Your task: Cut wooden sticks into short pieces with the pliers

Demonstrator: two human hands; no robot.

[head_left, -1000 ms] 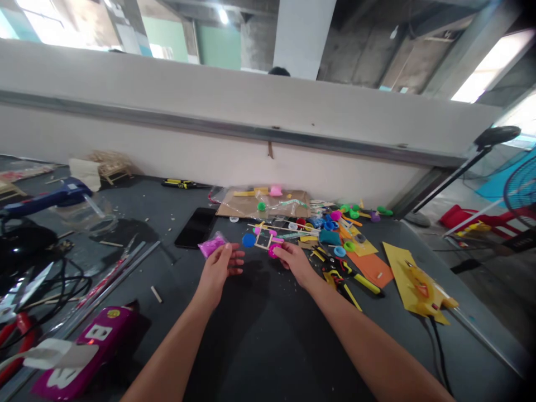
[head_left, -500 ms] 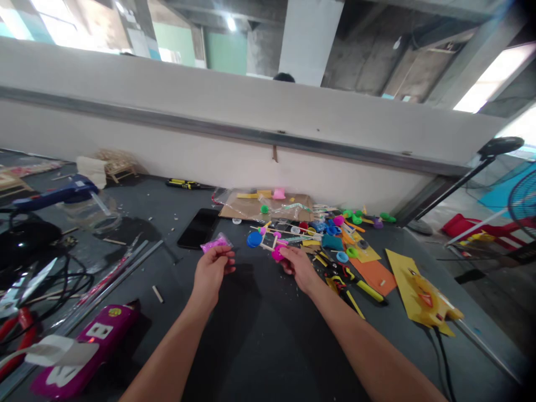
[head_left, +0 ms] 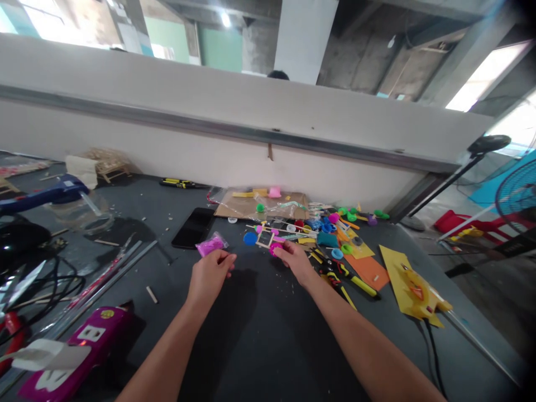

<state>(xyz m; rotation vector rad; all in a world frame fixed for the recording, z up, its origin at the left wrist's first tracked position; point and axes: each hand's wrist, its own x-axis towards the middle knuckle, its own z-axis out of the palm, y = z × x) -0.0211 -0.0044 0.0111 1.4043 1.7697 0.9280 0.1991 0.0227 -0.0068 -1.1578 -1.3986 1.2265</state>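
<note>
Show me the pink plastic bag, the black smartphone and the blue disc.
Pink plastic bag [head_left: 211, 245]: head view, on the middle of the bag.
Black smartphone [head_left: 195, 228]: head view, on the middle of its dark face.
Blue disc [head_left: 250, 238]: head view, on the centre of its flat top.

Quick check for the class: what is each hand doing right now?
Left hand: fingers curled, right by a pink bag; cannot tell if it is held.
Right hand: fingers closed on a magenta piece, apparently holding it.

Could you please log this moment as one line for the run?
left hand: beside pink bag | right hand: touching magenta piece | near: wooden stick frame, blue disc
</note>
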